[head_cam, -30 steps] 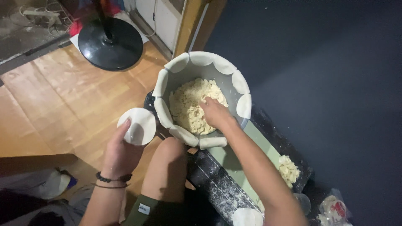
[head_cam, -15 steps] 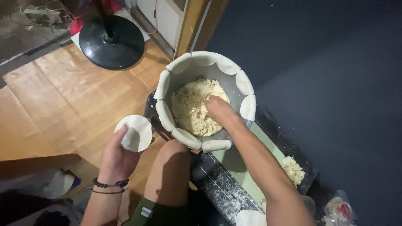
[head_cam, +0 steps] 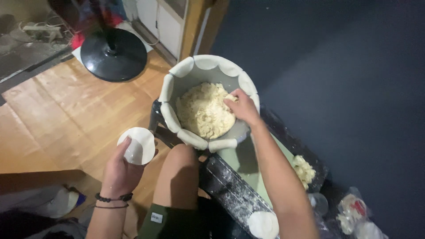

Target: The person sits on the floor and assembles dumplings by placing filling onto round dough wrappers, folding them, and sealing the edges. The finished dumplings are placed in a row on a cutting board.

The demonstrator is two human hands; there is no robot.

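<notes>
Holding a round dough wrapper [head_cam: 137, 145] flat on your left hand [head_cam: 119, 170], you have the fingers curled up under it, cupping it above the wooden floor [head_cam: 57, 110] on the near left. The wrapper looks bare, so I judge nothing has gone onto it yet. Your right hand [head_cam: 242, 106] is down in the grey bowl [head_cam: 208, 73], fingers bent and pinched into the pale crumbly filling [head_cam: 201, 113] at its right side; whether they have closed on a portion I cannot tell. More wrappers [head_cam: 188, 138] hang draped all around the bowl's rim, and one lies on the floured board [head_cam: 230, 188] at the near right, so many remain to be used. A small heap of pale pieces [head_cam: 304, 168] sits on the tray to the right. By my reckoning this one is only at its start: filling, folding and sealing are not yet done.
</notes>
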